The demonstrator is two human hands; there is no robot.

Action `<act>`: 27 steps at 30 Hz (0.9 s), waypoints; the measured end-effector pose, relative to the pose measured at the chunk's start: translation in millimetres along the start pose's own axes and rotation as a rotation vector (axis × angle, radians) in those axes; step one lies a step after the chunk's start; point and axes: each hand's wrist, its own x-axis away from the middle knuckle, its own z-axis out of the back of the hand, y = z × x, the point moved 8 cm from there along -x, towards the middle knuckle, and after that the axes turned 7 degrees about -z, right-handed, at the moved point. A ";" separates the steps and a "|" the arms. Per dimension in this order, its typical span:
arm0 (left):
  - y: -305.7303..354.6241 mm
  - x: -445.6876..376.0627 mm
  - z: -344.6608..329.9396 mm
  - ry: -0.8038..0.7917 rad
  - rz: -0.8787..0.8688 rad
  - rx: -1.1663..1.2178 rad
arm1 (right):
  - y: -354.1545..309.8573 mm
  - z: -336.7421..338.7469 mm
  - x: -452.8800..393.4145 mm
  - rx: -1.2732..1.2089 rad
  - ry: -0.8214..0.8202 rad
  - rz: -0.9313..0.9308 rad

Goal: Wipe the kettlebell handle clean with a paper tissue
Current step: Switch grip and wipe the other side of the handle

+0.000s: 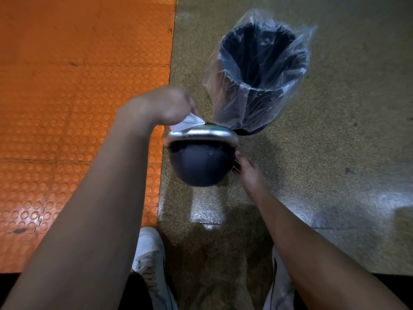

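Left hand (pixel 169 104): clenched around a white paper tissue (pixel 186 123), fingers curled under and hidden from the camera, tissue poking out below the fist and pressed against the far-left end of the kettlebell handle (pixel 201 134). Right hand (pixel 247 170): down at the right flank of the dark kettlebell (pixel 199 165), fingertips touching the ball near the root of the handle, apparently bracing it; whether curled round anything, cannot tell, since the fingers lie mostly behind the ball.

Kettlebell resting on the speckled floor (pixel 335 153), just right of the seam with the orange studded mat (pixel 78 97), chrome handle uppermost and running left to right. Just beyond, touching or nearly so, a black bin (pixel 263 70) lined with a loose clear plastic bag (pixel 214 86). Nearer the camera, two white shoes (pixel 152 260), one on each side of the shadowed patch below the ball.

Step in hand, by the look of it: rubbing the left end of the handle, most of the bar yet to cover.

Risks from here: thin tissue tearing or shredding on the metal under a hard rub; a rounded ball rocking or rolling if the bracing touch slackens during a sideways stroke; the underside and right corner of the handle easily missed; a long stroke to the right brushing the bin liner.
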 end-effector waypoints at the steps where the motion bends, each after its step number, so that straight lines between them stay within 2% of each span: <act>1: -1.8 0.4 0.0 -0.004 0.008 -0.009 | -0.2 0.1 -0.3 0.003 -0.001 0.002; 5: 2.7 -5.4 -13.8 -0.037 0.025 -0.040 | -1.8 -4.8 4.3 0.036 -0.030 0.047; 11: -7.4 -0.6 -3.9 -0.009 0.024 0.010 | -0.4 -1.8 0.4 -0.004 -0.016 -0.009; 16: -18.6 5.7 -8.1 -0.165 0.033 0.081 | -1.8 -3.2 3.5 0.028 -0.025 0.004; 19: -28.8 8.9 -9.5 -0.280 -0.011 0.001 | -0.9 0.0 -0.3 -0.022 -0.025 0.001; 27: -23.5 -1.2 3.4 -0.199 0.007 -0.128 | -1.5 0.1 1.3 0.020 -0.015 0.010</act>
